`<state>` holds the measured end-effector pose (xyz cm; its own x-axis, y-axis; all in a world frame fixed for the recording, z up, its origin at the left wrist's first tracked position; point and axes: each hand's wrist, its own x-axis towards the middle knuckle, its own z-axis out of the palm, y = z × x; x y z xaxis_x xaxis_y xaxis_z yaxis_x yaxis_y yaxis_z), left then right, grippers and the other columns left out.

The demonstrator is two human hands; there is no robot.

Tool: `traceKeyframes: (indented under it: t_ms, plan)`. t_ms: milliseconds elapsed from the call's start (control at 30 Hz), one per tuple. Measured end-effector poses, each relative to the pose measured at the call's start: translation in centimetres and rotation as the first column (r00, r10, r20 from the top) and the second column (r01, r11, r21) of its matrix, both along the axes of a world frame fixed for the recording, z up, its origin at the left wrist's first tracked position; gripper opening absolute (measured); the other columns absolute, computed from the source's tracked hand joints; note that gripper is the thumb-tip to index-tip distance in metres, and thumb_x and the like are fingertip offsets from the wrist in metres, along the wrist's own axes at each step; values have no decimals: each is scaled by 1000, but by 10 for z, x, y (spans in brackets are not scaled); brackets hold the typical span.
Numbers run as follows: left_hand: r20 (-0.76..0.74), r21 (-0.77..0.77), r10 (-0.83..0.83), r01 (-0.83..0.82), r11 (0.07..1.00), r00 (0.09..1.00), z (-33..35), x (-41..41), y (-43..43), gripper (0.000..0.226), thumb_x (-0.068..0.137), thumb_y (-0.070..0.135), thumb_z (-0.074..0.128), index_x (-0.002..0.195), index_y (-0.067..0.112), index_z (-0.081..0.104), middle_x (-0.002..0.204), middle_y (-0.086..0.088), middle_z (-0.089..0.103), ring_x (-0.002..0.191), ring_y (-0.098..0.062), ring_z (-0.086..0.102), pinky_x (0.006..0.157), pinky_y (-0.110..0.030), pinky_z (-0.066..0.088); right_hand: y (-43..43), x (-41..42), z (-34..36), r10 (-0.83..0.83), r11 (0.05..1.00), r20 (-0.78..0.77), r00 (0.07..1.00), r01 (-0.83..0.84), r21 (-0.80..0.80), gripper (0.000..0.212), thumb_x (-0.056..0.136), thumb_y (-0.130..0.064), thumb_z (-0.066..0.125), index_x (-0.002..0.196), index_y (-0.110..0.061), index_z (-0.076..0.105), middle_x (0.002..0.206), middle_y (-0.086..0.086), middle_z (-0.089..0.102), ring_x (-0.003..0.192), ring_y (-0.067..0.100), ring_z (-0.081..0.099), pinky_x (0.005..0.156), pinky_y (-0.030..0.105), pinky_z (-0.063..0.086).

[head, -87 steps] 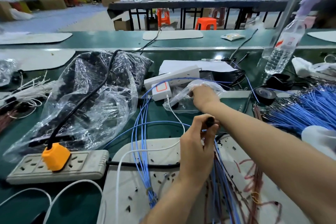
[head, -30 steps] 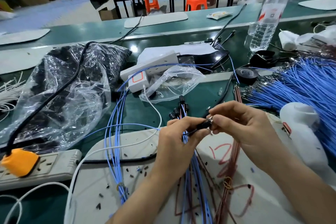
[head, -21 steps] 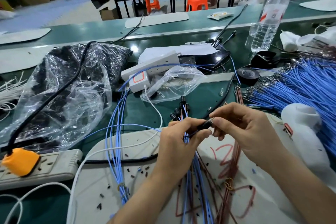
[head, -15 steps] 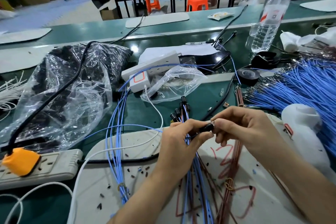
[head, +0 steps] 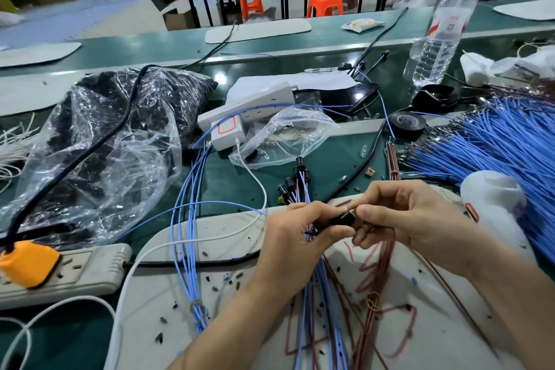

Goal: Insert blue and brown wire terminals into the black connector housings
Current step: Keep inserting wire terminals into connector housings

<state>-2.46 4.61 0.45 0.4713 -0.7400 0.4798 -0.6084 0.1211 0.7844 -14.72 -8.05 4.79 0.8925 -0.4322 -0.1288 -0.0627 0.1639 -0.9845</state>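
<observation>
left hand pinches the black connector housing steady so right hand, pinching a brown wire, can seat it.

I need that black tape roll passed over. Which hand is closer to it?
Right. The right hand lies straight in front of the tape roll, nearer the person; the left hand sits farther left. Both pinch a black connector.

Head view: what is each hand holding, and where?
Both pinch one black connector housing: left hand at its wire end, right hand at the opposite end. Any terminal there is hidden.
</observation>
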Motion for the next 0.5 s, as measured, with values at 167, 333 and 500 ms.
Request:
traceKeyframes:
  t_ms: [167, 333, 500]
  plan:
    - [-58, 4, -3, 3, 1000, 998, 0, 1, 0, 21, 73, 27, 74, 89, 14, 75, 75, 10, 71, 68, 3, 60, 67, -16, 47, 1, 3, -2, -11, 1000, 2, 1000, 11, -20, 11, 70, -6, 67, 73, 3, 63, 69, 26, 66, 59, 28, 67, 54, 26, 56]
    - [-91, 20, 19, -17, 1000, 996, -1, 1, 0, 23, 72, 29, 74, 89, 13, 75, 75, 9, 72, 66, -2, 62, 65, -24, 50, 3, 7, -7, -35, 998, 27, 999, 36, -47, 6, 70, -11, 68, 66, -13, 72, 77, 28, 68, 62, 30, 68, 58, 29, 58]
    - [-81, 23, 37, -35, 999, 996, -1, 1, -1, 22, 75, 30, 73, 89, 14, 74, 77, 7, 72, 68, -4, 65, 67, -25, 51, 3, 8, -15, -39, 999, 65, 997, 37, 21, 6, 71, -14, 68, 67, -13, 72, 79, 24, 69, 62, 25, 67, 59, 29, 58]
